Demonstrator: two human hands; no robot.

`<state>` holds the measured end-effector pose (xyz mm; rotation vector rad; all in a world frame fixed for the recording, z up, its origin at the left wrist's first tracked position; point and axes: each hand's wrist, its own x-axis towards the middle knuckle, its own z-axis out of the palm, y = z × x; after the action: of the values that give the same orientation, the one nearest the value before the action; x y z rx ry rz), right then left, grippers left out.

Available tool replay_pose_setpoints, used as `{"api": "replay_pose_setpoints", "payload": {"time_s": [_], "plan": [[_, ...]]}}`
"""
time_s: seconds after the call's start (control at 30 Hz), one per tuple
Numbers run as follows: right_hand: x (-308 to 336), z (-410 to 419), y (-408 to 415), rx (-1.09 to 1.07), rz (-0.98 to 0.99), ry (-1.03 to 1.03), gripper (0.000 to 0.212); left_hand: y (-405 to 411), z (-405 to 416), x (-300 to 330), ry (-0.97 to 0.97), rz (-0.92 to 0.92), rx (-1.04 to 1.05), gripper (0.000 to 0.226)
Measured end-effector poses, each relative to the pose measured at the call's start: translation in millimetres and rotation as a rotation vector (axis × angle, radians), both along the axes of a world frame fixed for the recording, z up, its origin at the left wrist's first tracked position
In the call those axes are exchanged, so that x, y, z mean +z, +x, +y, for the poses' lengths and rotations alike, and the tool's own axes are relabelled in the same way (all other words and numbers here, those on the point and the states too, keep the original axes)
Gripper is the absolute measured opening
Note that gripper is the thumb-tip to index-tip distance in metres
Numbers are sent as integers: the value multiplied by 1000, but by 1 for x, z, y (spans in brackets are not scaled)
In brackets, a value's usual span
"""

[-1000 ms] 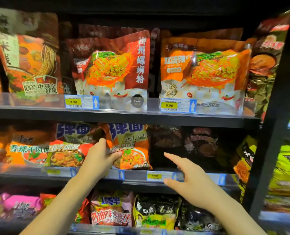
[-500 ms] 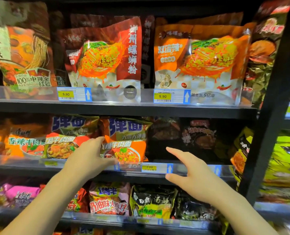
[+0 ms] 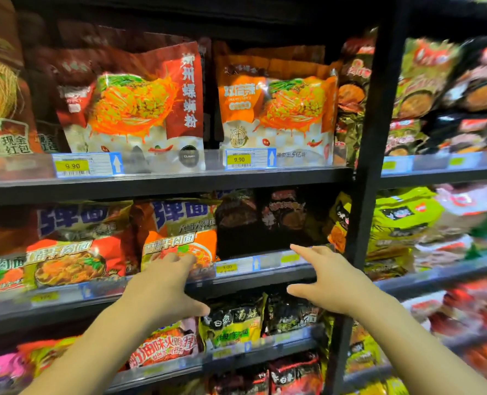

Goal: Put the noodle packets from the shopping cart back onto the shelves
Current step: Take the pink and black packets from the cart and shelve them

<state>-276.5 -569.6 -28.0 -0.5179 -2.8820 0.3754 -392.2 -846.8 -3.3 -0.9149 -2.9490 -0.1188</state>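
left hand (image 3: 165, 283): fingers spread, fingertips at lower edge of orange noodle packet (image 3: 179, 238), centre frame, holding nothing | packet upright on middle shelf (image 3: 236, 280) behind price rail, likely seated | right hand (image 3: 324, 283): splayed wide, empty, before dark packets | cart: not visible

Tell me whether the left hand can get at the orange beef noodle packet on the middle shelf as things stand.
Probably yes. The left hand is open right in front of the orange beef noodle packet, fingertips at its lower edge; nothing lies between them, only the low shelf rail below.
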Motion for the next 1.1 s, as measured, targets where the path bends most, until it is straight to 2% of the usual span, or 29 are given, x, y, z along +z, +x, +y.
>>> {"api": "replay_pose_setpoints", "payload": {"time_s": [0.2,0.53,0.8,1.1], "plan": [[0,-7,56,-206,-68,-13,94,10,21,-4,-18,-40,-215,101],[2,10,186,-527,-97,-15,93,68,107,-16,-57,-70,-568,104],[6,69,273,-683,-92,-28,97,138,210,-17,-24,-72,-729,104],[-6,191,389,-807,-138,-57,99,242,378,-29,-51,-102,-840,104]]}}
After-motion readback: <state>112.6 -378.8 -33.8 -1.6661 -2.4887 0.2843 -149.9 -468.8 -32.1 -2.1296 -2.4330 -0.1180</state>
